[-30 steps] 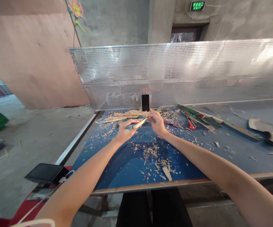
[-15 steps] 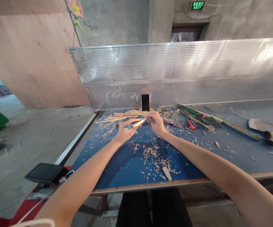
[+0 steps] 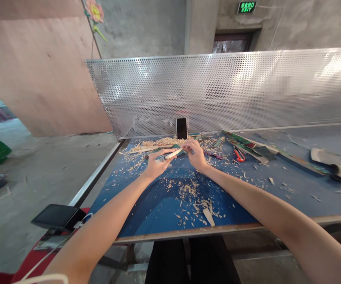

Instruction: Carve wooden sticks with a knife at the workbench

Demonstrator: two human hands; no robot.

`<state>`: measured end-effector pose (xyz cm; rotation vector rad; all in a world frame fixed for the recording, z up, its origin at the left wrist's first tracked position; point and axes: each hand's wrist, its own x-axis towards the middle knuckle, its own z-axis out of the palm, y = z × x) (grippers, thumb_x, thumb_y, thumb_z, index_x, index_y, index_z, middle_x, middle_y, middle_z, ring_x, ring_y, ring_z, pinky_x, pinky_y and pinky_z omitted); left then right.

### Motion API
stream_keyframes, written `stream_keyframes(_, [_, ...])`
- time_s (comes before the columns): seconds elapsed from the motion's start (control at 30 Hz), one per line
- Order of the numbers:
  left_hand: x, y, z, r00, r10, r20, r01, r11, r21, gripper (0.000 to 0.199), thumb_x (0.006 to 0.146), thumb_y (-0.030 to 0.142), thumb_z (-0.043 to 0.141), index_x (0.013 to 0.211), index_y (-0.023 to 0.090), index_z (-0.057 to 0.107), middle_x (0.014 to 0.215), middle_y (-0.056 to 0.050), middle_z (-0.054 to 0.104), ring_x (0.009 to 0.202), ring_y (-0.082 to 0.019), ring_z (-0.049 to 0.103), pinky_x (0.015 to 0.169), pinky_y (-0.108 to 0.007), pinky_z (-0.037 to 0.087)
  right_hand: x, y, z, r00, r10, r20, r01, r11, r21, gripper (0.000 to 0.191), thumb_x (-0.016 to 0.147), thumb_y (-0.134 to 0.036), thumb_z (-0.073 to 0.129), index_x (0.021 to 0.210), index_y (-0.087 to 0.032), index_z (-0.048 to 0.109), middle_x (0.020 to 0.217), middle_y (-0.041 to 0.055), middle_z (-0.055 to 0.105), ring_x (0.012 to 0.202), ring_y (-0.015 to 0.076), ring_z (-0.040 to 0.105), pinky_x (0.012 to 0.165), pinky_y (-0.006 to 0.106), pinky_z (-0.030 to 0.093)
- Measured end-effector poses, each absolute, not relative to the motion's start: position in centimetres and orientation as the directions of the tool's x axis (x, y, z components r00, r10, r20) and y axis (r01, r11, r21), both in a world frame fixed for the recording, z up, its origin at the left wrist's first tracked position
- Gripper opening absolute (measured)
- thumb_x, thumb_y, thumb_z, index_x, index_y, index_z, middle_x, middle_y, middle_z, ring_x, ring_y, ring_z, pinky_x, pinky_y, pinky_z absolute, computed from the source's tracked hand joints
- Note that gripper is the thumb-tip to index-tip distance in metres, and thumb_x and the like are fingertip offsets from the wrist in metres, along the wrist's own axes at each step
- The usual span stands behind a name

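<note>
My left hand is closed around a pale carved piece of wood, which it holds tilted above the blue table. Faint lines cross the wood's edge. At the far right end of this piece, the fingers of my right hand are curled and pressed together against it. Whether they also hold a small tool is hidden. Wood shavings are scattered on the tabletop below and behind both hands. A dark green thing lies partly hidden behind my left hand.
A phone leans on the perforated metal screen at the back. On the right lie a red-handled tool, long strips and a brush-like item. A flat wood offcut lies near the front edge. A black-screened device stands at left.
</note>
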<state>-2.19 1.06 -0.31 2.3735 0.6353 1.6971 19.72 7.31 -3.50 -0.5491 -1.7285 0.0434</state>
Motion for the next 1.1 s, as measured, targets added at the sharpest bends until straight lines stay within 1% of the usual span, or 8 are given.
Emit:
stream_keyframes(0.1, [-2.2,1.2,-0.5,0.256,0.442,0.860,0.242,-0.890,0.386,0.016,0.100,0.030,0.074,0.114,0.023,0.079,0.115,-0.006,0.083,0.097,-0.020,0.082,0.090,-0.037,0.071,19.7,7.4,-3.5,-0.119,0.384,0.916,0.327,0.886,-0.329,0.017,0.104,-0.019,0.058,0.101,-0.027,0.073,0.100,0.0067,0.073,0.102,0.0270,0.066,0.096,0.050,0.053])
stream_keyframes(0.2, [-2.3,1.6,-0.9,0.223,0.475,0.851,0.286,-0.867,0.408,0.018,0.100,0.032,0.075,0.116,0.024,0.079,0.114,-0.006,0.083,0.095,-0.020,0.082,0.088,-0.037,0.071,19.7,7.4,-3.6,-0.101,0.401,0.910,0.296,0.886,-0.357,0.017,0.104,-0.019,0.057,0.101,-0.027,0.072,0.100,0.0069,0.071,0.100,0.0257,0.066,0.092,0.047,0.055])
stream_keyframes(0.43, [-2.7,2.2,-1.3,0.189,0.460,0.868,0.402,-0.842,0.359,0.021,0.096,0.038,0.080,0.113,0.025,0.079,0.112,-0.006,0.083,0.094,-0.021,0.082,0.081,-0.036,0.071,19.7,7.3,-3.8,-0.126,0.421,0.898,0.252,0.889,-0.382,0.017,0.105,-0.021,0.055,0.101,-0.026,0.071,0.100,0.0069,0.070,0.099,0.0244,0.067,0.090,0.044,0.056])
stream_keyframes(0.63, [-2.6,2.1,-1.3,0.164,0.500,0.850,0.392,-0.824,0.409,0.027,0.091,0.042,0.085,0.107,0.023,0.076,0.092,-0.002,0.082,0.066,-0.015,0.078,0.061,-0.028,0.067,19.6,7.4,-3.9,-0.160,0.421,0.893,0.239,0.894,-0.379,0.017,0.106,-0.022,0.055,0.101,-0.026,0.072,0.098,0.0062,0.071,0.097,0.0235,0.068,0.089,0.043,0.056])
stream_keyframes(0.73, [-2.8,2.1,-1.3,0.174,0.445,0.878,0.430,-0.837,0.339,0.026,0.092,0.040,0.084,0.109,0.023,0.075,0.096,-0.003,0.082,0.075,-0.016,0.079,0.069,-0.030,0.068,19.6,7.3,-3.8,-0.182,0.415,0.891,0.239,0.898,-0.369,0.017,0.107,-0.023,0.055,0.101,-0.025,0.072,0.099,0.0064,0.072,0.098,0.0231,0.068,0.089,0.043,0.056])
stream_keyframes(0.87, [-2.8,2.1,-0.9,0.201,0.294,0.934,0.427,-0.885,0.186,0.030,0.090,0.036,0.086,0.115,0.026,0.073,0.104,-0.004,0.081,0.095,-0.019,0.079,0.085,-0.037,0.068,19.6,7.1,-3.9,-0.225,0.407,0.885,0.239,0.904,-0.355,0.019,0.107,-0.023,0.055,0.102,-0.025,0.072,0.101,0.0071,0.073,0.099,0.0233,0.069,0.091,0.044,0.057])
stream_keyframes(0.97, [-2.7,2.0,-0.7,0.247,0.232,0.941,0.386,-0.914,0.124,0.029,0.090,0.035,0.087,0.114,0.027,0.073,0.102,-0.003,0.080,0.094,-0.019,0.078,0.086,-0.038,0.067,19.5,7.0,-4.0,-0.254,0.405,0.878,0.237,0.907,-0.349,0.020,0.107,-0.023,0.054,0.104,-0.025,0.073,0.103,0.0077,0.073,0.101,0.0237,0.069,0.092,0.045,0.058])
stream_keyframes(1.1, [-2.5,1.9,-0.7,0.276,0.217,0.936,0.365,-0.925,0.107,0.026,0.091,0.035,0.086,0.111,0.027,0.072,0.100,-0.003,0.079,0.093,-0.019,0.077,0.086,-0.039,0.067,19.5,7.1,-4.1,-0.284,0.393,0.875,0.235,0.913,-0.333,0.020,0.108,-0.023,0.053,0.106,-0.026,0.073,0.102,0.0079,0.073,0.101,0.0236,0.069,0.092,0.045,0.059])
